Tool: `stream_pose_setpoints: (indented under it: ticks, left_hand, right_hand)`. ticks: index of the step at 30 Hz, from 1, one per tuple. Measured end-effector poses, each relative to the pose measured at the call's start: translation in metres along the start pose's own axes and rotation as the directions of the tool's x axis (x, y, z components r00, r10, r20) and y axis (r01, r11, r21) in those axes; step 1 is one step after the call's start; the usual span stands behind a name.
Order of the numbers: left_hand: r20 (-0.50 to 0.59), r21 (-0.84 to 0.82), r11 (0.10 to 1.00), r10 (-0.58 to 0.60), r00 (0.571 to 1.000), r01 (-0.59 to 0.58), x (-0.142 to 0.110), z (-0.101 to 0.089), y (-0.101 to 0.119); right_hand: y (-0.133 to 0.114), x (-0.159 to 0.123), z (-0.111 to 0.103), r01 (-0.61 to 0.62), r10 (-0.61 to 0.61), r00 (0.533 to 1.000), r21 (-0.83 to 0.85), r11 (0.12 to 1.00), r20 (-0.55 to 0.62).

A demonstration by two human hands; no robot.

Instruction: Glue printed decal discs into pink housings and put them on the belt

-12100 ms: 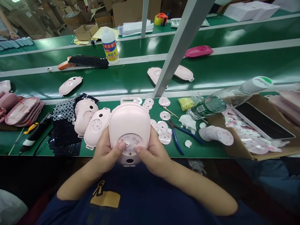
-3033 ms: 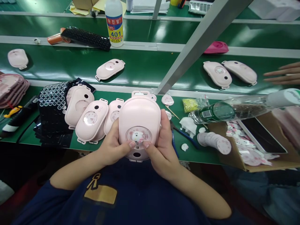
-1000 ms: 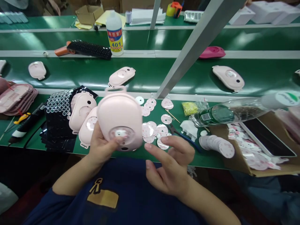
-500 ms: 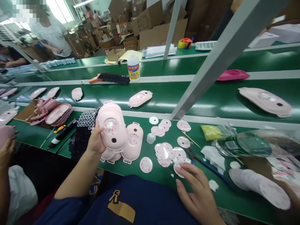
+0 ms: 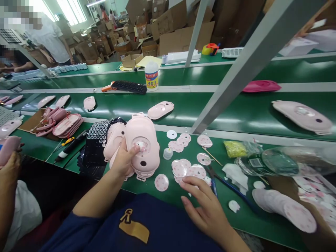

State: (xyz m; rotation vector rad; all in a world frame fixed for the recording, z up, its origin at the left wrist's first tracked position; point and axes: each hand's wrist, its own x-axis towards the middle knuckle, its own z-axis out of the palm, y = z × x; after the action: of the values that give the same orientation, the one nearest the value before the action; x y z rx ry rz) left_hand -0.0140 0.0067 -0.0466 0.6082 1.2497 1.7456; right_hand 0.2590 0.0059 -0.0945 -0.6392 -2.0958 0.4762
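My left hand grips a pale pink oval plastic cover by its left side, with the thumb on the round printed window in its middle. Other pink covers lie beneath and beside it, partly hidden. My right hand is spread, palm down, its fingertips at the near edge of a pile of round pink-patterned discs. Whether they touch the discs I cannot tell. A single disc lies between the two hands. A small clear bottle stands behind it.
Blue-handled pliers, a large clear bottle and a stack of discs lie at right. A black screwdriver-like tool is at left. Covers rest on the green belt. A slanted metal post crosses the view. A co-worker's hand is far left.
My left hand has moved right with the pink cover, over the other covers, and its thumb now lies on the window. My right hand has shifted left, from a disc to the pile.
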Motion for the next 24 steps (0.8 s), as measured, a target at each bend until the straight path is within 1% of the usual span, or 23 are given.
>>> stream_pose_setpoints:
  ticks: [2,4,9,11,14,17,20,22,24]
  left_hand:
    - [0.021,-0.02,1.0,0.003,1.0,-0.003,-0.003,0.005,-0.003]
    - [0.045,-0.033,0.999,0.021,0.999,-0.019,-0.003,0.006,-0.003]
    - [0.05,-0.021,0.998,0.066,0.997,-0.065,-0.001,0.005,0.002]
    - [0.059,-0.008,0.998,0.055,0.997,-0.054,-0.002,0.008,0.002]
    - [0.095,0.001,1.0,0.016,0.995,-0.016,-0.007,0.012,0.001]
    - [0.144,-0.028,1.0,-0.003,0.99,0.007,-0.015,0.016,0.0]
    - [0.228,-0.05,0.999,-0.001,0.974,0.013,-0.026,0.02,0.001]
    - [0.292,-0.038,0.999,-0.022,0.956,0.034,-0.034,0.024,0.002]
    - [0.351,-0.027,0.998,-0.044,0.936,0.057,-0.042,0.027,0.002]
  right_hand:
    - [-0.002,0.008,-0.001,0.032,-0.032,0.999,0.016,0.999,0.007]
    - [-0.002,0.008,0.0,0.032,-0.032,0.999,0.022,0.999,0.008]
    - [0.004,-0.011,0.007,-0.041,0.04,0.999,0.034,0.999,0.009]
    - [0.004,-0.017,0.009,-0.056,0.056,0.998,0.05,0.997,0.005]
    - [0.001,-0.017,0.008,-0.068,0.067,0.998,0.07,0.995,0.007]
    - [-0.005,-0.009,0.002,-0.082,0.082,0.997,0.079,0.993,0.012]
    - [-0.014,0.005,-0.005,-0.12,0.125,0.991,0.09,0.989,-0.053]
    - [-0.019,0.016,-0.006,-0.166,0.183,0.979,0.169,0.972,-0.09]
    - [-0.023,0.029,-0.004,-0.228,0.259,0.964,0.305,0.924,-0.064]
